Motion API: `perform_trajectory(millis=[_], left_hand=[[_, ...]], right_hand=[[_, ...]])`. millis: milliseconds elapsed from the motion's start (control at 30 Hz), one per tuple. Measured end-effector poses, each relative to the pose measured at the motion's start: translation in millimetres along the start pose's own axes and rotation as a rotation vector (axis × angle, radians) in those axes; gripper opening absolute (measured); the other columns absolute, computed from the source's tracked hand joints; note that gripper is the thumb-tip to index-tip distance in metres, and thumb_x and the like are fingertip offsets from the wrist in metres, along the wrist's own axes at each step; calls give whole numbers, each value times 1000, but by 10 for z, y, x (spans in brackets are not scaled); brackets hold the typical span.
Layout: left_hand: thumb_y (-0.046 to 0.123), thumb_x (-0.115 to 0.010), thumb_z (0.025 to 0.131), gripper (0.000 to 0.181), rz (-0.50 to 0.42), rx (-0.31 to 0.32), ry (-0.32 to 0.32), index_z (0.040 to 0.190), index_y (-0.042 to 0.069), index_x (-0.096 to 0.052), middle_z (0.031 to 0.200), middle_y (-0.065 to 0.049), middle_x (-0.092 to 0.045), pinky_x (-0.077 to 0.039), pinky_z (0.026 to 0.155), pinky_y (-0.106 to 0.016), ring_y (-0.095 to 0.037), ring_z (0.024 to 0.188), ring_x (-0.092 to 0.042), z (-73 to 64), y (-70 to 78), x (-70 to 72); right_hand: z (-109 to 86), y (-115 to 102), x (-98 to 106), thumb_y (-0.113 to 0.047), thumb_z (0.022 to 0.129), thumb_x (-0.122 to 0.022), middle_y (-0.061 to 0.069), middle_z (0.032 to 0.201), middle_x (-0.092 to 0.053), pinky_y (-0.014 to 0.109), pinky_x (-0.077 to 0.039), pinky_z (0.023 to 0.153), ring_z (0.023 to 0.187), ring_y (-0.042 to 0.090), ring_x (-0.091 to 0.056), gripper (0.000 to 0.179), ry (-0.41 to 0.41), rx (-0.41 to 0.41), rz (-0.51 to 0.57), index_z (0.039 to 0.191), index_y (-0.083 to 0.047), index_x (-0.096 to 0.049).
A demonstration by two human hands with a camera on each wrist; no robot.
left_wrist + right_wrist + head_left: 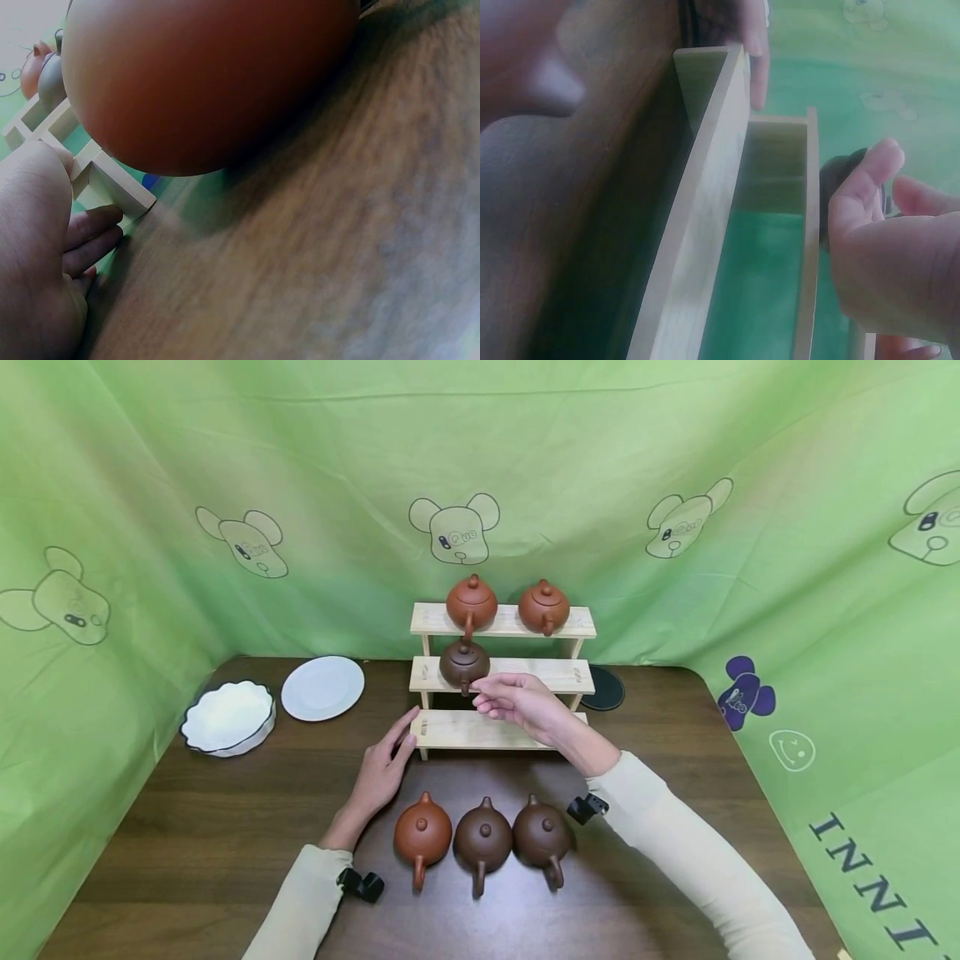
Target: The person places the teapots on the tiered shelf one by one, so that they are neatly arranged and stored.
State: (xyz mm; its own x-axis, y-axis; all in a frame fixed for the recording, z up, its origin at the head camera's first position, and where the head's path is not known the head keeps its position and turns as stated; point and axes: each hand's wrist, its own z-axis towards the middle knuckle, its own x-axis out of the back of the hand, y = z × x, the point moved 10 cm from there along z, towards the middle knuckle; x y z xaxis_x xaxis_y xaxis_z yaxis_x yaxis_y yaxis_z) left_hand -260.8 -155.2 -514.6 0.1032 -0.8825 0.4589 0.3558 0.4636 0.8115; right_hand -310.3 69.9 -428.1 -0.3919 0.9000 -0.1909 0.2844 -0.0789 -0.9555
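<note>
A small dark brown teapot [462, 664] sits at the left of the middle tier of a pale wooden three-tier stand [495, 729]. At its handle, my right hand [525, 703] pinches with thumb and fingertips; part of the grip is hidden in the right wrist view, where the teapot [831, 199] shows behind the fingers. My left hand [381, 774] rests against the left end of the bottom tier, fingers mostly straight. On the top tier stand two reddish-brown teapots, one left [472, 604] and one right [543, 608].
In front of the stand, a reddish-brown teapot [423, 833] and two dark brown teapots, one middle [483, 839] and one right [542, 835], line the table [247, 843]. A white plate [322, 688] and a scalloped white dish [228, 718] lie left; a dark round coaster [604, 688] lies right.
</note>
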Motion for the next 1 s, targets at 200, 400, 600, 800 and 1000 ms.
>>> perform_trajectory(millis=[200, 400, 600, 800, 1000], left_hand=[[34, -54, 119, 47, -4, 11, -9, 165, 25, -56, 154, -15, -66, -52, 106, -58, -33, 131, -68, 4, 17, -7], [33, -54, 119, 47, 16, -3, -8, 166, 25, -56, 156, -11, -66, -53, 107, -56, -32, 132, -68, 6, -28, -15], [33, -55, 119, 47, 29, -51, 19, 165, 24, -57, 149, -10, -70, -53, 103, -45, -22, 122, -70, 8, -56, -5], [34, -57, 118, 47, 2, -57, 31, 163, 23, -59, 137, -12, -76, -54, 100, -48, -21, 109, -69, 13, -4, 9], [33, -56, 119, 47, 10, -26, 15, 164, 19, -58, 152, -13, -68, -54, 103, -55, -27, 126, -70, 9, 12, 3]], right_hand=[[-88, 65, 84, -4, 114, -57, 0, 93, -76, 19, -58, 80, 85, 7, -71, 35, -6, -9, -17, 143, 15, -63], [-189, 119, 156, -6, 114, -59, 0, 93, -75, 20, -58, 79, 85, 7, -70, 29, 1, -20, -24, 137, 11, -68], [-292, 143, 211, -5, 114, -57, 0, 93, -74, 19, -56, 77, 83, 7, -67, 34, -2, -10, -33, 140, 16, -63], [-418, 222, 277, -7, 114, -59, 1, 93, -72, 20, -54, 75, 81, 8, -64, 22, 4, -22, -21, 125, 8, -71], [-555, 315, 371, -7, 114, -59, 0, 90, -72, 19, -52, 70, 78, 7, -63, 18, 7, -25, -25, 110, -6, -77]])
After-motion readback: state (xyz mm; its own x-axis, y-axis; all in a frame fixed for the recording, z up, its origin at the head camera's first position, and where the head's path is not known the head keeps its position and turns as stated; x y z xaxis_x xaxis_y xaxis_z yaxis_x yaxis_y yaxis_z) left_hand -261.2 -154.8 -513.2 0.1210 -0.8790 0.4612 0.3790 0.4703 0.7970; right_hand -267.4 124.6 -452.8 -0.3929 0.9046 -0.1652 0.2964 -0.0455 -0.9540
